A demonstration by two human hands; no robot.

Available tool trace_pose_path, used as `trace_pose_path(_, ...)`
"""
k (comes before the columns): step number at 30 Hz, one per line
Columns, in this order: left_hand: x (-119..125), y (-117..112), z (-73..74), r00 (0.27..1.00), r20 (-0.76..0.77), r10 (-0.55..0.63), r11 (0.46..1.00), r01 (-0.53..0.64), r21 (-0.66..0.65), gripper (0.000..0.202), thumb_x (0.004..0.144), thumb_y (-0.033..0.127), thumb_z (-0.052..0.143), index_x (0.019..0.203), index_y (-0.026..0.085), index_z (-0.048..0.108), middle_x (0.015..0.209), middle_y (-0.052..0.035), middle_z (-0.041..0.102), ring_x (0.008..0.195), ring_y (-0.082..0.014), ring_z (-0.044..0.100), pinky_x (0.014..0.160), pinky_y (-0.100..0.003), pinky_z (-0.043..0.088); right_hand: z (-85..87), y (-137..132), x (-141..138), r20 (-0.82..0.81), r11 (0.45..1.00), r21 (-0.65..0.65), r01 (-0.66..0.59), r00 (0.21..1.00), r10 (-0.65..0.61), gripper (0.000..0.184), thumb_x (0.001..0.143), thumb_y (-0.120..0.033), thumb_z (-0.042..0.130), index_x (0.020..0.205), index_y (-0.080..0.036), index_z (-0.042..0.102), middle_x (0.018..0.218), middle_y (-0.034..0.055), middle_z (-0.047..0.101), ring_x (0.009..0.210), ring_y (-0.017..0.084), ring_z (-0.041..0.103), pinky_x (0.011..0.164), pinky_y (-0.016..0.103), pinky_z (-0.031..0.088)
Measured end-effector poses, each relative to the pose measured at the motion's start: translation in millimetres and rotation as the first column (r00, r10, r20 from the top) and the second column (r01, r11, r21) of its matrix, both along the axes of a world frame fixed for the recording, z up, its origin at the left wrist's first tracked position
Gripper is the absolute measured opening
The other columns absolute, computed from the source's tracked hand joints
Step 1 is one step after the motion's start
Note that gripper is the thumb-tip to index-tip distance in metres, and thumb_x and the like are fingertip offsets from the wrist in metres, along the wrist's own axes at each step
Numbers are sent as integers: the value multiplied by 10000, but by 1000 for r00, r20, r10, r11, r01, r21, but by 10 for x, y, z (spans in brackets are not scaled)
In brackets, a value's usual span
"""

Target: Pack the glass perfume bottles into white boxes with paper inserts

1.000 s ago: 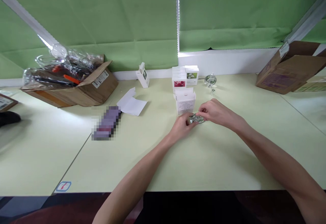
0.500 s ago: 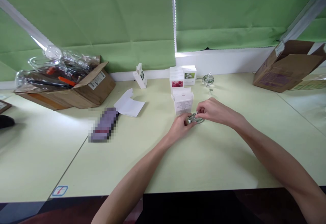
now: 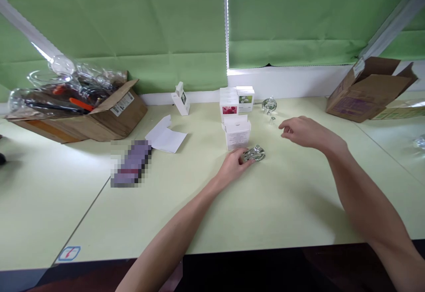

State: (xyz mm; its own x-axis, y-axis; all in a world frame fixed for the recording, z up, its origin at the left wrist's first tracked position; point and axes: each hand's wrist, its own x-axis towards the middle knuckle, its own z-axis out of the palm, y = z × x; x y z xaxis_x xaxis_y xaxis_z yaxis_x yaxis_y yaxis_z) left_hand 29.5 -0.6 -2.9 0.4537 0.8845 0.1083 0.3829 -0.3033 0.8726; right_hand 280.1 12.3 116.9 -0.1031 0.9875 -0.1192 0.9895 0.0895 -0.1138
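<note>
My left hand [image 3: 234, 164] is closed on the side of a clear, rounded glass perfume bottle [image 3: 257, 154] resting on the table. A small silvery neck shows at the bottle's top. To the right and farther back, my right hand [image 3: 302, 132] is in the air with thumb and fingers apart and nothing visible between them. Just beyond its fingertips stands a small clear cap [image 3: 272, 120]. Another glass bottle [image 3: 269, 104] is behind that cap. Directly behind the held bottle stands an open white box [image 3: 237, 133] with its flaps up.
White boxes with flower pictures [image 3: 229, 104] stand near the wall, and a narrow white box [image 3: 181, 99] farther left. A folded white paper [image 3: 168, 137] and a pixelated purple object [image 3: 132, 164] lie left. Cardboard boxes stand at far left [image 3: 116, 119] and right [image 3: 353, 99].
My right hand has let go of the bottle's top and moved right and away, toward the small clear cap. My left hand stays on the bottle. The view has shifted slightly.
</note>
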Motion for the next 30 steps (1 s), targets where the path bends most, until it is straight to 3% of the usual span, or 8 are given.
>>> trace_pose_path(5, -5, 16, -40, 1000, 0, 3, 1000, -3, 15, 330, 858, 410, 671, 1085, 171, 685, 758, 7, 606, 651, -141, 515, 637, -262, 416, -484, 440, 114, -75, 953, 302, 22, 997, 1, 422, 963, -232, 435, 1322, -102, 615, 1371, 191, 628, 1089, 309, 655, 962, 428, 472)
trace_pose_path(8, -7, 23, -58, 1000, -11, 18, 1000, -18, 16, 345, 851, 426, 675, 1091, 179, 687, 743, 14, 596, 650, -141, 515, 629, -257, 416, -799, 618, 89, -106, 949, 315, 2, 994, 33, 480, 944, -172, 446, 1403, -75, 545, 1466, 216, 537, 1235, 339, 582, 1028, 433, 448)
trace_pose_path(11, -9, 23, -56, 1000, -20, 17, 1000, -17, 13, 370, 853, 444, 672, 1112, 179, 687, 737, 14, 597, 651, -143, 519, 629, -257, 420, -934, 700, 110, -134, 958, 285, 9, 990, 31, 436, 942, -129, 428, 1333, -54, 605, 1381, 234, 596, 1226, 331, 593, 1031, 417, 448)
trace_pose_path(14, -7, 22, -51, 1000, -22, 13, 1000, -13, 13, 371, 855, 447, 673, 1105, 173, 688, 734, 12, 597, 651, -144, 524, 629, -260, 423, -840, 698, 160, -167, 963, 268, 32, 986, 14, 361, 945, -143, 459, 1224, -55, 671, 1221, 227, 686, 1142, 309, 643, 996, 400, 468)
trace_pose_path(18, -6, 23, -54, 1000, -14, 11, 1000, -11, 17, 347, 862, 431, 673, 1100, 178, 687, 755, 8, 605, 656, -143, 531, 634, -263, 427, -422, 498, 97, -358, 986, 160, 54, 934, 7, 290, 904, -261, 610, 1136, -113, 701, 982, 137, 764, 870, 245, 710, 760, 343, 533)
trace_pose_path(23, -8, 16, -51, 1000, -13, 16, 1000, -16, 9, 348, 858, 425, 682, 1103, 178, 687, 715, 21, 578, 634, -137, 509, 611, -257, 404, 84, 35, -241, -557, 980, 65, -187, 808, 192, 234, 833, -337, 676, 1001, -189, 742, 856, 55, 768, 758, 207, 690, 640, 308, 476)
trace_pose_path(26, -8, 11, -47, 1000, 2, 18, 1000, -18, -8, 343, 855, 405, 684, 1109, 175, 686, 704, 27, 567, 624, -129, 494, 606, -251, 397, 167, -149, -410, -478, 939, 135, -318, 809, 342, 179, 852, -308, 633, 937, -208, 755, 875, 42, 758, 748, 185, 649, 651, 305, 434)
trace_pose_path(30, -7, 15, -52, 1000, 7, 10, 1000, -10, -8, 345, 861, 414, 678, 1117, 184, 685, 683, 36, 547, 612, -123, 476, 588, -245, 379, 133, -220, -509, -421, 922, 152, -356, 821, 386, 150, 865, -265, 604, 873, -202, 740, 829, 35, 725, 696, 163, 586, 623, 296, 371)
